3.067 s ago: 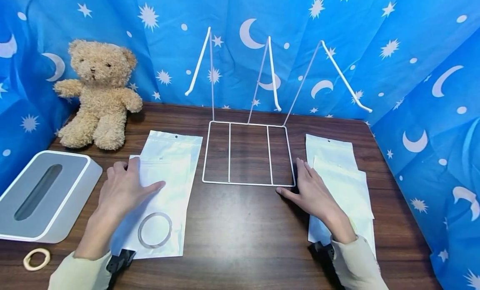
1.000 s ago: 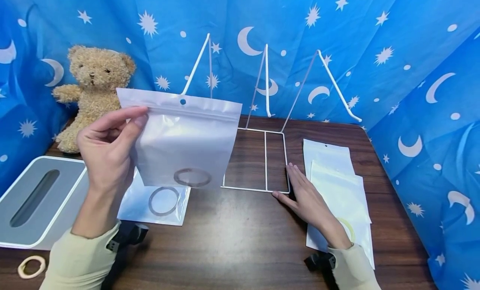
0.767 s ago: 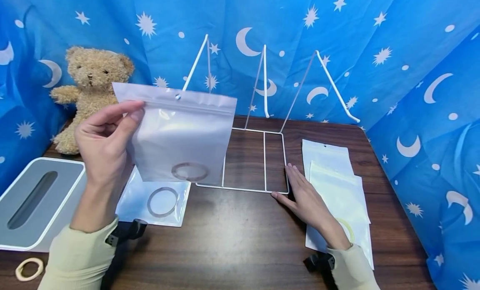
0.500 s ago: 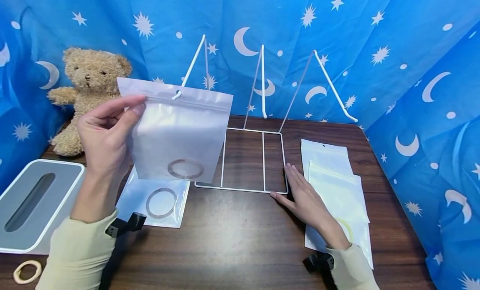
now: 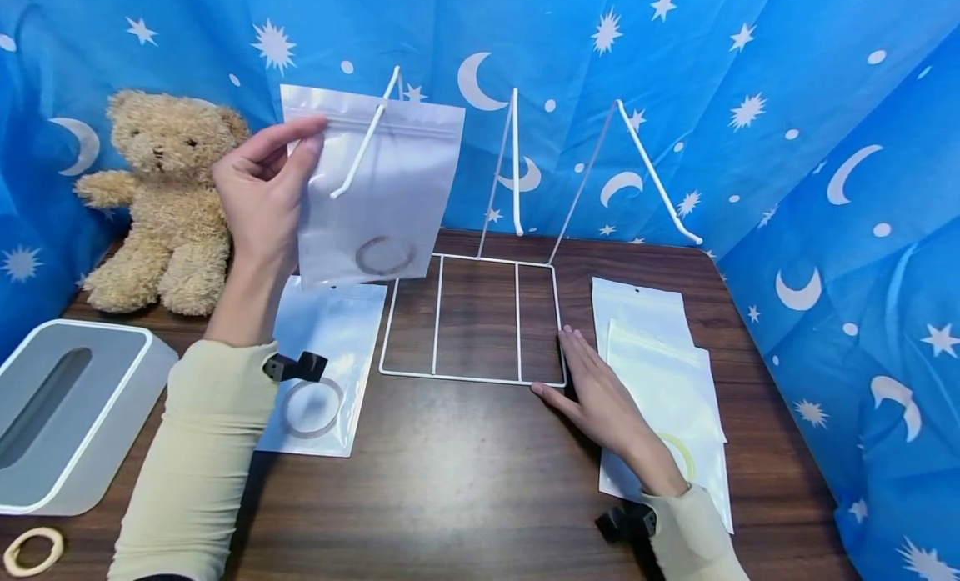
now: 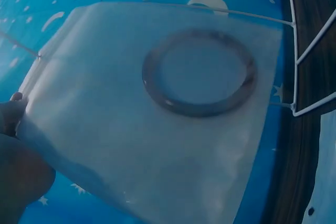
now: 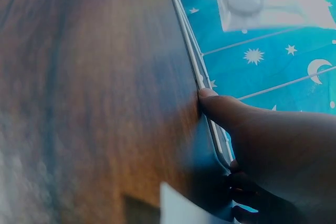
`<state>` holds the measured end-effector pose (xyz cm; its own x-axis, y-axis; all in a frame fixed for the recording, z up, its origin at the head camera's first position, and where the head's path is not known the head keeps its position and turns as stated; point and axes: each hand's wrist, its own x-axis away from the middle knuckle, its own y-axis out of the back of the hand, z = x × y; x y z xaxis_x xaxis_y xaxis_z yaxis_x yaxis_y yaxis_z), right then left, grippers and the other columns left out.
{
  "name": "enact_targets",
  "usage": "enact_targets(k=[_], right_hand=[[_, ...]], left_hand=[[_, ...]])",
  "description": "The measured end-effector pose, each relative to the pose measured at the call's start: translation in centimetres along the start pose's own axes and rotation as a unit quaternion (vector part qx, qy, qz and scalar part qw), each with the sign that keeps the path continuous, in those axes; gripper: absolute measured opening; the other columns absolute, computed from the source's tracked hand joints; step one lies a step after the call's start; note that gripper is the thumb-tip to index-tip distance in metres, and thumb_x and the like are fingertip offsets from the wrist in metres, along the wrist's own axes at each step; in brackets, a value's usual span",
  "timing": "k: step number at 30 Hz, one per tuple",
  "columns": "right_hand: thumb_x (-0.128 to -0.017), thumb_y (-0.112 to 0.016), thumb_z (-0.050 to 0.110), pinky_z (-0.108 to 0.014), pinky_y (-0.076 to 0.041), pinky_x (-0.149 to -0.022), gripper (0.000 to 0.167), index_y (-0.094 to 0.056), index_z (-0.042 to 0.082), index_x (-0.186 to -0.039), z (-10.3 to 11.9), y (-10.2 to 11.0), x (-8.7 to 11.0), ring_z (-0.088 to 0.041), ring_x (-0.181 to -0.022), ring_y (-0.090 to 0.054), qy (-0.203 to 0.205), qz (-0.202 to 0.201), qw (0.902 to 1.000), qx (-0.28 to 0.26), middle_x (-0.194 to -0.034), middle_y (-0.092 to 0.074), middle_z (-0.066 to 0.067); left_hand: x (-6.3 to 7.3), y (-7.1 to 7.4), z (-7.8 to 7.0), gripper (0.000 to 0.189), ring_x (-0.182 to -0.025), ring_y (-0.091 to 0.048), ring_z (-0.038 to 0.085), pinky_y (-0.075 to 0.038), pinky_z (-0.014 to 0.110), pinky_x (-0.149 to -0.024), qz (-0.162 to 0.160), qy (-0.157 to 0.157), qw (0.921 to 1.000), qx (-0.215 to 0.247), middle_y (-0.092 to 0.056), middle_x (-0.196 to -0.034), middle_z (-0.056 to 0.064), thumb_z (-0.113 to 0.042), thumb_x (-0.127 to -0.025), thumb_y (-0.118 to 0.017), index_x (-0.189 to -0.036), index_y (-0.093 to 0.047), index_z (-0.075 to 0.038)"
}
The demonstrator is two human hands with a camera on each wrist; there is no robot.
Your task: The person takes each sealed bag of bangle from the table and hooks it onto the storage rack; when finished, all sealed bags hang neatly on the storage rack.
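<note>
My left hand [image 5: 266,177] pinches the upper left edge of a white translucent zip bag [image 5: 330,231] between thumb and fingertips. Inside the bag a brownish bangle [image 6: 199,109] shows through. The left arm of a white wire display rack [image 5: 450,378] passes through the bag's hang hole, and the bag is far up that arm, near its bend. The other two arms of the rack carry nothing. My right hand [image 5: 603,402] rests with straight fingers at the rack base's front right corner, the thumb touching the front wire [image 7: 194,72].
Another bag with a bangle [image 5: 337,414] lies left of the rack base. Several more bags [image 5: 660,381], one with a yellow bangle [image 5: 688,458], lie on the right. A teddy bear [image 5: 168,206], a grey-topped tissue box [image 5: 105,414] and a pale ring [image 5: 48,535] are at left.
My left hand has lifted the bag from the left pile and threaded its hole over the rack's left arm, then slid it up and back. The right hand stays at the rack's corner.
</note>
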<state>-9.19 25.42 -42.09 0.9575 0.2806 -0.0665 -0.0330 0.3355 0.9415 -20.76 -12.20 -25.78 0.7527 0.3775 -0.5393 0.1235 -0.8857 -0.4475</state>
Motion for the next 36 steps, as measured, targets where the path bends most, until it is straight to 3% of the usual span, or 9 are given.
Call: enact_targets(k=[4, 9, 12, 18, 22, 27, 31, 33, 36], right_hand=[[-0.092, -0.053, 0.064, -0.052, -0.024, -0.113, 0.094, -0.022, 0.001, -0.154, 0.1, 0.0, 0.0, -0.032, -0.146, -0.019, -0.001, -0.001, 1.0000, -0.003, -0.158, -0.023, -0.018], [-0.092, -0.053, 0.064, -0.052, -0.024, -0.113, 0.094, -0.022, 0.001, -0.155, 0.2, 0.0, 0.0, -0.032, -0.146, -0.019, -0.003, 0.001, 1.0000, -0.002, -0.158, -0.024, -0.017], [-0.092, -0.053, 0.064, -0.052, -0.024, -0.113, 0.094, -0.022, 0.002, -0.155, 0.2, -0.1, -0.1, -0.032, -0.146, -0.018, -0.004, 0.002, 1.0000, -0.003, -0.158, -0.023, -0.017], [-0.091, -0.053, 0.064, -0.053, -0.024, -0.113, 0.094, -0.022, 0.002, -0.155, 0.1, 0.0, 0.0, -0.032, -0.146, -0.018, -0.008, 0.002, 1.0000, -0.002, -0.159, -0.023, -0.017], [-0.091, -0.052, 0.066, -0.053, -0.024, -0.113, 0.094, -0.022, 0.003, -0.155, 0.1, 0.0, 0.0, -0.032, -0.146, -0.018, -0.010, 0.002, 0.9999, -0.004, -0.159, -0.022, -0.017], [-0.091, -0.052, 0.065, -0.052, -0.024, -0.113, 0.094, -0.021, 0.003, -0.155, 0.1, -0.1, 0.0, -0.032, -0.146, -0.018, -0.009, 0.004, 1.0000, -0.002, -0.159, -0.022, -0.016], [-0.091, -0.053, 0.065, -0.052, -0.024, -0.113, 0.095, -0.021, 0.002, -0.155, 0.1, 0.0, 0.0, -0.032, -0.146, -0.018, -0.006, 0.003, 1.0000, 0.000, -0.159, -0.023, -0.017], [-0.091, -0.053, 0.065, -0.052, -0.024, -0.113, 0.095, -0.021, 0.002, -0.155, 0.2, 0.1, 0.0, -0.032, -0.146, -0.018, -0.005, 0.003, 1.0000, 0.000, -0.159, -0.023, -0.017], [-0.092, -0.052, 0.065, -0.052, -0.024, -0.113, 0.095, -0.021, 0.002, -0.155, 0.2, 0.1, -0.1, -0.032, -0.146, -0.018, -0.003, 0.004, 1.0000, 0.000, -0.159, -0.022, -0.018]], left_hand=[[-0.4, -1.2, 0.3, 0.013, -0.047, -0.037, 0.004, -0.028, 0.016, -0.047, 0.000, -0.005, 0.9999, -0.010, -0.073, -0.092, 0.016, 0.007, -0.082, -0.074, -0.095, -0.075, 0.007], [-0.8, -1.5, 0.6, 0.013, -0.061, -0.059, 0.011, -0.039, 0.018, -0.054, -0.005, 0.000, 0.9998, -0.018, -0.073, -0.094, 0.015, 0.007, -0.082, -0.073, -0.095, -0.075, 0.006], [-0.9, -1.3, 0.7, 0.014, -0.069, -0.065, 0.014, -0.044, 0.019, -0.058, 0.000, 0.001, 0.9997, -0.023, -0.073, -0.095, 0.015, 0.007, -0.083, -0.072, -0.097, -0.075, 0.007], [-0.9, -0.8, 0.9, 0.019, -0.073, -0.066, 0.017, -0.049, 0.022, -0.067, 0.041, -0.001, 0.9988, -0.026, -0.071, -0.104, 0.016, 0.006, -0.083, -0.072, -0.102, -0.075, 0.004], [-0.7, -0.5, 0.9, 0.020, -0.097, -0.065, 0.025, -0.049, 0.025, -0.078, 0.083, -0.037, 0.9956, -0.024, -0.065, -0.118, 0.019, 0.007, -0.084, -0.069, -0.105, -0.073, 0.008], [0.3, 0.3, -0.6, 0.022, -0.126, -0.049, 0.031, -0.045, 0.031, -0.092, 0.132, -0.112, 0.9801, -0.097, -0.050, -0.138, 0.018, 0.002, -0.088, -0.063, -0.107, -0.069, 0.011], [1.6, 1.3, -2.3, 0.028, -0.128, -0.046, 0.030, -0.038, 0.038, -0.105, 0.161, -0.153, 0.9559, -0.192, -0.046, -0.142, 0.018, -0.005, -0.090, -0.061, -0.111, -0.066, 0.013], [2.3, 1.9, -3.0, 0.027, -0.129, -0.045, 0.028, -0.037, 0.034, -0.105, 0.162, -0.145, 0.9479, -0.233, -0.049, -0.140, 0.014, -0.005, -0.090, -0.061, -0.111, -0.067, 0.011], [3.5, 3.4, -3.4, 0.026, -0.126, -0.047, 0.025, -0.039, 0.028, -0.097, 0.164, -0.107, 0.9287, -0.315, -0.055, -0.135, 0.010, -0.004, -0.091, -0.061, -0.113, -0.069, 0.006]])
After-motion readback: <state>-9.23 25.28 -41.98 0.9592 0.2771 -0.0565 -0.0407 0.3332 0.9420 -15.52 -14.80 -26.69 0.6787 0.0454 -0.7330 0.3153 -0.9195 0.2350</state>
